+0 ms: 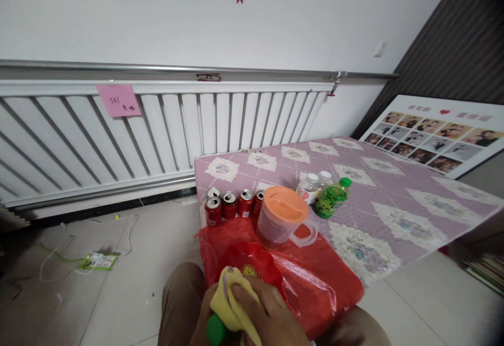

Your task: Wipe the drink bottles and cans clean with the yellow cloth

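Observation:
My right hand [271, 314] is at the bottom of the view, closed on a yellow cloth [228, 299] and pressing it over a green-capped object [215, 330] on my lap. Only a sliver of my left hand [201, 317] shows beside the green cap; its fingers are hidden. Just beyond my hands a red plastic bag [315, 272] hangs over the near corner of the table. A clear pitcher with an orange lid [283, 215] stands on the bag.
The table's purple patterned cloth [394, 194] carries several red cans [229, 205], a green bottle [331, 199] lying tilted and two white-capped bottles [313, 183]. A white radiator [157, 130] with a pink note [118, 100] lines the wall. A power strip [98, 260] and cables lie on the floor. A photo board [433, 136] leans at the right.

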`<state>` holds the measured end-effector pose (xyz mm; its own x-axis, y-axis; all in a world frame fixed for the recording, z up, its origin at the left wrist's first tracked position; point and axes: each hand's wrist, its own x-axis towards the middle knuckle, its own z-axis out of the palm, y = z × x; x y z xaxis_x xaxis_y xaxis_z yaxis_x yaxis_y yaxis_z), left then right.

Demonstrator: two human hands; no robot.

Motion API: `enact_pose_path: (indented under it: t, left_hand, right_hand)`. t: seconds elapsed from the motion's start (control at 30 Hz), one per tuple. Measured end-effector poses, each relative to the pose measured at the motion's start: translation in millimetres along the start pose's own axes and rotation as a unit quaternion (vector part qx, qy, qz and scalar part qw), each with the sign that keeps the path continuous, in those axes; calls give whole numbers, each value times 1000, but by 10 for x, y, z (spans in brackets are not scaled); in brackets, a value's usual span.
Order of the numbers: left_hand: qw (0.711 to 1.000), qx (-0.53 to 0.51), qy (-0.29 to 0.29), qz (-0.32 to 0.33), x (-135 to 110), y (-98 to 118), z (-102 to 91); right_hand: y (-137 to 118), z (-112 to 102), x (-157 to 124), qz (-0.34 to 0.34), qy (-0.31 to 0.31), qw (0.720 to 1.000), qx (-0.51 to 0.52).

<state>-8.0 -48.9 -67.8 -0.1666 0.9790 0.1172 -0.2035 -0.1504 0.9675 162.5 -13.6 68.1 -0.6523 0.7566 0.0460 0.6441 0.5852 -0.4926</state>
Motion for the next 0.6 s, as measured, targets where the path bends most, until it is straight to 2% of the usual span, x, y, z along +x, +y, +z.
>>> enact_pose_path:
  t: [0.07,0.17,0.23,0.3,0.43,0.6]
  left_hand:
    - [998,24,29,52,-6,-20,-23]
    - [987,71,63,132,38,-70,-91]
    - [985,88,54,140,86,-79,-122]
    - [986,95,43,130,129,-60,-126]
    - [986,95,42,129,151,2,-99]
    - [989,85,4,118,102,-45,-122]
  right_hand:
    - [56,37,34,43,0,999,-9]
    - [221,123,98,153,-19,987,-46]
    - [337,172,134,212,-41,974,-69]
    - [409,192,156,233,-51,967,-83]
    - [329,115,131,202,-51,975,-72]
    - [74,-44,42,48,-22,999,-11]
